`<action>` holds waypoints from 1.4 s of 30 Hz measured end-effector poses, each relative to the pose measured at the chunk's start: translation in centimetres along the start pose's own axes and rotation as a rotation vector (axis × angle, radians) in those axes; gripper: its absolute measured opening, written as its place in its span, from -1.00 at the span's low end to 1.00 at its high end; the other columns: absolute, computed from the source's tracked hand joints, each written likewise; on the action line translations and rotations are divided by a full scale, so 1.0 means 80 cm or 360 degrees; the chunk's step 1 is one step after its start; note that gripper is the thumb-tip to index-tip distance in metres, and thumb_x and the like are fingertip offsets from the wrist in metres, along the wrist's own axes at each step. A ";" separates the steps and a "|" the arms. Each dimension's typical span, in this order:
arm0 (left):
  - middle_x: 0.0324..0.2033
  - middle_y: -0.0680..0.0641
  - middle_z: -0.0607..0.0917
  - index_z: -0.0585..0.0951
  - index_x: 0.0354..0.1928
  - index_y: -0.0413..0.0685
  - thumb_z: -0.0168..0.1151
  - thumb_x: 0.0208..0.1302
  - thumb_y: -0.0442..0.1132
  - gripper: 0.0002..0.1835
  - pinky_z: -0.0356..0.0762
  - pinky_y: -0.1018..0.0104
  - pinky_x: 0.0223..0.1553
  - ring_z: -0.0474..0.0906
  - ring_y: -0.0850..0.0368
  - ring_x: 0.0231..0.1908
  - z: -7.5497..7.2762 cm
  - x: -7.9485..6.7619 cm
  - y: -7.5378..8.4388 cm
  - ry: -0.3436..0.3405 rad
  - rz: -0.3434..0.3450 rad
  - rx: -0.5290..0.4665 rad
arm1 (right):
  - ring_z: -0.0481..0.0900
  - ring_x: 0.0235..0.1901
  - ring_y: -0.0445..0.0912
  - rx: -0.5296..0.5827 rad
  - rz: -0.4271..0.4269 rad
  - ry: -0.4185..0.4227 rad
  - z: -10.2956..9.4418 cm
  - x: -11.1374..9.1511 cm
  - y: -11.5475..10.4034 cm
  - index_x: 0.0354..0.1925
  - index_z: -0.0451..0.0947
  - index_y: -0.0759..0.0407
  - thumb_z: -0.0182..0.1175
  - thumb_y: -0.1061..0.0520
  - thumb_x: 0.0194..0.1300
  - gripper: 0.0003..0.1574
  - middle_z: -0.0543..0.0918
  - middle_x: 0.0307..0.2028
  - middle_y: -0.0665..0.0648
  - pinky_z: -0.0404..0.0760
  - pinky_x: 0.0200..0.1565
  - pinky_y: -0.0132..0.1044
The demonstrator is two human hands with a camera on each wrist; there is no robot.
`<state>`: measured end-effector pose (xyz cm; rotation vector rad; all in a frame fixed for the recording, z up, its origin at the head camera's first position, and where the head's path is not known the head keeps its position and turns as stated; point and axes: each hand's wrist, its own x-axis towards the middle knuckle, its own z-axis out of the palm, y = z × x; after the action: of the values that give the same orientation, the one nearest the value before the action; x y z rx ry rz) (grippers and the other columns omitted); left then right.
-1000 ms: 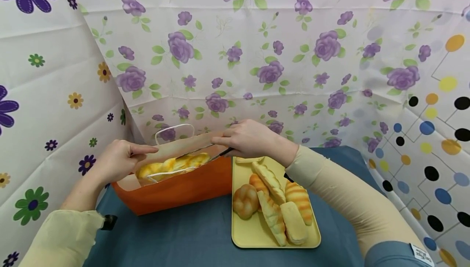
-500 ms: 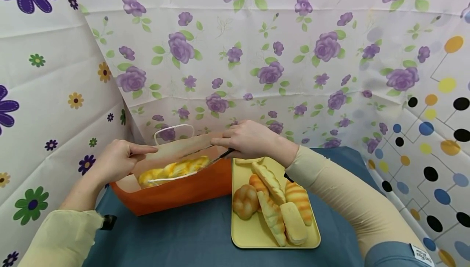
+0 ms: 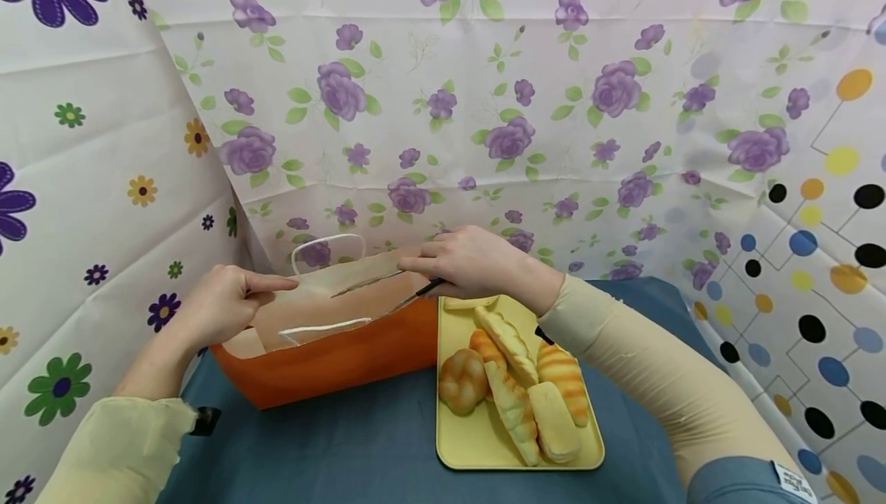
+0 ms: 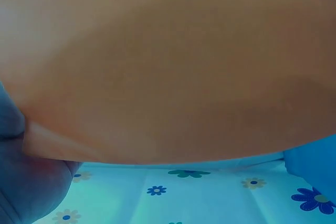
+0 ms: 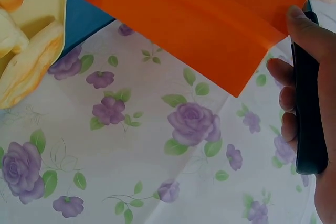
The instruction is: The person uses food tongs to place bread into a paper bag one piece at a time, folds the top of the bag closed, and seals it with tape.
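Head view — bag between left hand, holding it, and right hand, gripping tongs.

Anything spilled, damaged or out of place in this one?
Nothing looks spilled or damaged. In the right wrist view, one loaf seems to jut over the rim of the yellow tray. The near handle of the orange bag droops, while the far handle stands up.

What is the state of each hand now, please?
Left hand: holding the orange bag by its rim.
Right hand: closed around the black-handled tongs.
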<state>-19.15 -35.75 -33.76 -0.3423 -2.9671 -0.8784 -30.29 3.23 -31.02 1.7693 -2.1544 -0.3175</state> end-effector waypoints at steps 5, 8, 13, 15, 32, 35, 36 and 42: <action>-0.76 -0.01 0.48 0.78 0.23 -0.05 0.14 0.42 -0.56 -0.52 0.22 0.31 -0.71 0.14 0.13 -0.78 0.000 0.001 0.001 0.0003 0.0009 -0.0002 | 0.66 -0.27 -0.10 0.0015 0.0028 0.0035 0.001 -0.002 0.002 0.51 0.43 -0.02 0.38 -0.16 0.48 -0.23 0.70 -0.14 -0.01 0.62 -0.28 -0.19; -0.76 -0.01 0.48 0.78 0.23 -0.05 0.14 0.42 -0.56 -0.52 0.21 0.31 -0.71 0.14 0.12 -0.78 0.000 0.002 0.001 0.0000 0.0009 -0.0007 | 0.67 -0.26 -0.10 0.0036 0.0073 0.0034 0.000 -0.005 0.004 0.53 0.41 0.00 0.38 -0.17 0.48 -0.20 0.69 -0.14 0.00 0.64 -0.27 -0.18; -0.77 -0.01 0.47 0.78 0.24 -0.02 0.14 0.44 -0.55 -0.52 0.19 0.31 -0.71 0.13 0.13 -0.79 0.001 0.004 0.000 -0.0006 -0.0008 -0.0007 | 0.72 -0.04 -0.03 0.0069 0.0173 0.0000 -0.001 -0.008 0.004 0.57 0.36 0.07 0.33 -0.22 0.50 -0.14 0.69 0.18 0.07 0.70 -0.09 -0.09; -0.76 -0.01 0.48 0.78 0.24 -0.01 0.14 0.44 -0.55 -0.51 0.18 0.31 -0.71 0.13 0.14 -0.79 0.002 0.005 0.000 -0.0007 -0.0022 0.0001 | 0.73 0.01 -0.02 0.0096 0.0209 0.0008 -0.002 -0.010 0.005 0.57 0.35 0.11 0.30 -0.24 0.52 -0.13 0.66 0.27 0.10 0.71 -0.04 -0.08; -0.73 -0.01 0.52 0.78 0.25 0.01 0.12 0.39 -0.56 -0.47 0.20 0.32 -0.67 0.22 0.10 -0.73 0.008 0.007 -0.002 -0.0008 -0.0066 0.0024 | 0.73 -0.29 -0.04 0.0255 0.0629 0.0143 0.010 -0.090 0.008 0.64 0.26 0.00 0.21 -0.51 0.44 0.07 0.58 0.41 0.14 0.64 -0.38 -0.09; -0.75 -0.01 0.50 0.77 0.26 0.00 0.13 0.40 -0.55 -0.48 0.20 0.32 -0.68 0.21 0.11 -0.75 0.008 0.006 -0.003 -0.0003 -0.0055 0.0020 | 0.74 -0.27 -0.02 0.0247 0.0700 0.0195 0.021 -0.117 0.006 0.56 0.37 0.04 0.28 -0.51 0.38 0.06 0.67 0.27 0.14 0.67 -0.37 -0.06; -0.76 -0.01 0.49 0.77 0.26 0.00 0.14 0.41 -0.55 -0.49 0.20 0.32 -0.68 0.20 0.11 -0.76 0.009 0.005 -0.004 0.0000 -0.0045 0.0023 | 0.74 -0.28 -0.03 0.0246 0.0732 0.0209 0.024 -0.127 0.005 0.54 0.39 0.05 0.31 -0.50 0.36 0.05 0.71 0.17 0.12 0.67 -0.36 -0.07; -0.78 0.00 0.47 0.77 0.25 0.00 0.17 0.42 -0.53 -0.51 0.19 0.33 -0.68 0.18 0.12 -0.77 0.008 0.004 -0.005 0.0020 -0.0032 0.0038 | 0.49 -0.52 -0.21 0.0373 0.1025 0.0159 0.042 -0.182 -0.006 0.38 0.46 0.07 0.36 -0.42 0.36 -0.11 0.61 -0.26 -0.02 0.46 -0.52 -0.21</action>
<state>-19.49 -35.68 -34.48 -0.3060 -2.9720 -0.8434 -28.72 17.28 -35.96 1.0599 -2.6110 0.1868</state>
